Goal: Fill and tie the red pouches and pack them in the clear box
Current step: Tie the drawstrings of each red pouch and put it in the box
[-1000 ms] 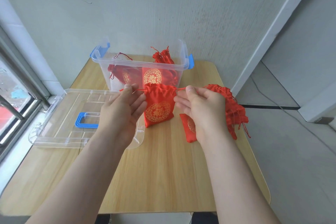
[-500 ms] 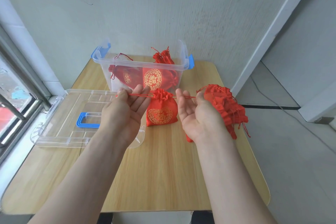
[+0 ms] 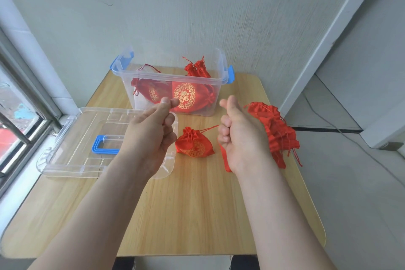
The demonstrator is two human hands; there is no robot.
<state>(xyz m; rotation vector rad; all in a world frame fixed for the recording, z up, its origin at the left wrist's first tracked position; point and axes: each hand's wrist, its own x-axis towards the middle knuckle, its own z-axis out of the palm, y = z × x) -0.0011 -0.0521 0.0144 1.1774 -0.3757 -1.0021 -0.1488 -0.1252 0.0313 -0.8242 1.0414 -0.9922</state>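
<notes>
Lying pouch (image 3: 194, 146) (neck toward box (image 3: 171, 76)), cord (image 3: 210, 129) rightward.

The pouch (image 3: 194, 146) is bright red with a gold roundel pattern and a thin cord (image 3: 211, 128) of the same red, and the table (image 3: 197, 204) is pale wood with fine straight grain. The clear box (image 3: 173, 76) has blue latches (image 3: 231, 74) and holds red packed pouches (image 3: 184, 95), one bearing a large gold circular emblem; the heap (image 3: 277, 131) at the right is plain red. The lid (image 3: 72, 138) is see-through with a blue handle (image 3: 106, 151), and the wall (image 3: 175, 17) is pale grey-green with faint vertical streaks.
</notes>
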